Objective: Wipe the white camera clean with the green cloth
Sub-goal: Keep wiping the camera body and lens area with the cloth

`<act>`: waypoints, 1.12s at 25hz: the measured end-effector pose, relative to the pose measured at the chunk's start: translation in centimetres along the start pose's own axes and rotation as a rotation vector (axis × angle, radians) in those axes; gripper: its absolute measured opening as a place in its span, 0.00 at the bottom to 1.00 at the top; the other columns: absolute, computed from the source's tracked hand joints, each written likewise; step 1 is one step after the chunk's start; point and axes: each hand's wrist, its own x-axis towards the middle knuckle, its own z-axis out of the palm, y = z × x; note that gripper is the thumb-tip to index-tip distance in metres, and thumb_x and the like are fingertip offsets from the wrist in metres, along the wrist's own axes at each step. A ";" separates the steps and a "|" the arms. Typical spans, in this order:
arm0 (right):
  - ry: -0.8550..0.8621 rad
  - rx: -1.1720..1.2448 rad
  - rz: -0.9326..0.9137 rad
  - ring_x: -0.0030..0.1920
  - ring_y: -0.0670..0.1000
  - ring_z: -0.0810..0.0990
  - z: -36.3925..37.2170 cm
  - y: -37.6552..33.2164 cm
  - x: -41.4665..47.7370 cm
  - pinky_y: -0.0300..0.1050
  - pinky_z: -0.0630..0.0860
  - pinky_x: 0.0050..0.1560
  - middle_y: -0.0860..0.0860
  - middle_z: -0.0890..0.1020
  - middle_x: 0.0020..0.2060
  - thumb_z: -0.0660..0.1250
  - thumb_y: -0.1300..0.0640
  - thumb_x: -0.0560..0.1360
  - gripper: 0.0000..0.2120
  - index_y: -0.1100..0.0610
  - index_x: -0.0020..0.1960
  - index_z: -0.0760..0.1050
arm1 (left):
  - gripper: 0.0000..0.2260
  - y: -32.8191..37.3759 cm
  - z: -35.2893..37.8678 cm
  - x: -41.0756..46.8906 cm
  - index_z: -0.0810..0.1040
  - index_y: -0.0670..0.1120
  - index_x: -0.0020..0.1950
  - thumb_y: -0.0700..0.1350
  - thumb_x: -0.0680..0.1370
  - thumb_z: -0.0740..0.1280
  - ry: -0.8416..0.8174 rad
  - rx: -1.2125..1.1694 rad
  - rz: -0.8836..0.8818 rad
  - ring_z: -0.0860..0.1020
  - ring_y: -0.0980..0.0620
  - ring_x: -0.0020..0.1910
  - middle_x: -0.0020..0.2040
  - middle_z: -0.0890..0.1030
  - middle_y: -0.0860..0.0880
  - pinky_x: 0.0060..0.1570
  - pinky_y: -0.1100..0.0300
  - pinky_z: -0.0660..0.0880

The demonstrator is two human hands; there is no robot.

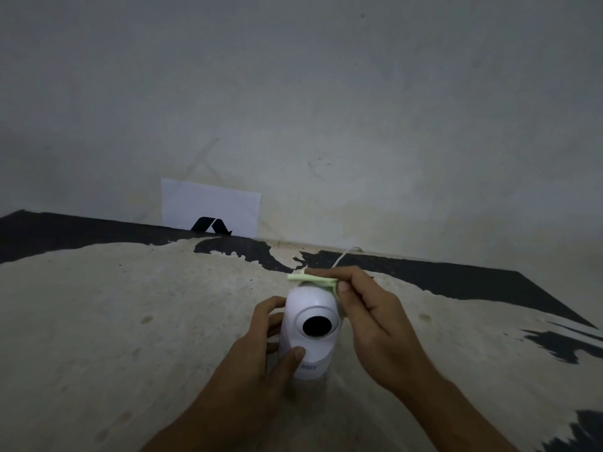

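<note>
The white camera (pixel 310 308) stands upright on the worn table, its round black lens (pixel 316 326) facing me. My left hand (pixel 272 347) wraps its left side, thumb pressed on the lower front. My right hand (pixel 365 308) pinches the folded pale green cloth (pixel 313 278) and holds it against the top of the camera's head. Most of the cloth is hidden under my fingers.
A thin white cable (pixel 344 256) runs from behind the camera toward the wall. A white card with a black logo (pixel 210 207) leans on the wall at the table's back edge. The tabletop (pixel 130 321) is beige with black peeled patches.
</note>
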 end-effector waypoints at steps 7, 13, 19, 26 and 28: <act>0.130 0.140 0.342 0.42 0.44 0.79 -0.2 0.7 0.5 0.34 0.76 0.41 0.44 0.82 0.39 0.57 0.59 0.79 0.14 0.47 0.44 0.78 | 0.24 -0.2 0.0 -0.1 0.57 0.68 0.60 0.60 0.68 0.64 -0.011 -0.004 -0.004 0.73 0.73 0.52 0.56 0.69 0.70 0.46 0.77 0.71; 0.096 0.145 0.378 0.46 0.48 0.80 0.2 0.7 -0.5 0.46 0.79 0.50 0.45 0.82 0.42 0.55 0.59 0.80 0.14 0.48 0.47 0.78 | 0.24 0.0 0.0 -0.1 0.57 0.68 0.60 0.60 0.68 0.63 -0.022 0.002 -0.016 0.72 0.75 0.51 0.55 0.69 0.71 0.47 0.77 0.71; 0.068 -0.028 0.234 0.43 0.39 0.77 -0.6 -1.1 0.9 0.30 0.73 0.41 0.41 0.80 0.40 0.55 0.57 0.80 0.12 0.46 0.47 0.75 | 0.26 0.2 -0.1 -0.1 0.56 0.67 0.62 0.60 0.68 0.64 -0.021 0.006 -0.063 0.75 0.66 0.55 0.60 0.71 0.66 0.52 0.71 0.73; -0.200 -0.719 -0.090 0.56 0.53 0.78 1.1 -3.7 0.5 0.42 0.69 0.59 0.55 0.81 0.56 0.63 0.51 0.69 0.23 0.58 0.63 0.70 | 0.38 0.7 0.2 0.0 0.46 0.54 0.72 0.50 0.71 0.69 0.038 -0.008 -0.145 0.73 0.51 0.64 0.70 0.70 0.48 0.64 0.55 0.71; -0.231 -0.832 -0.318 0.54 0.52 0.80 1.2 -3.7 0.3 0.45 0.69 0.56 0.52 0.84 0.51 0.64 0.51 0.66 0.20 0.55 0.56 0.73 | 0.36 0.6 0.2 -0.2 0.48 0.56 0.71 0.46 0.73 0.69 0.057 0.024 -0.131 0.73 0.55 0.63 0.69 0.71 0.48 0.62 0.60 0.72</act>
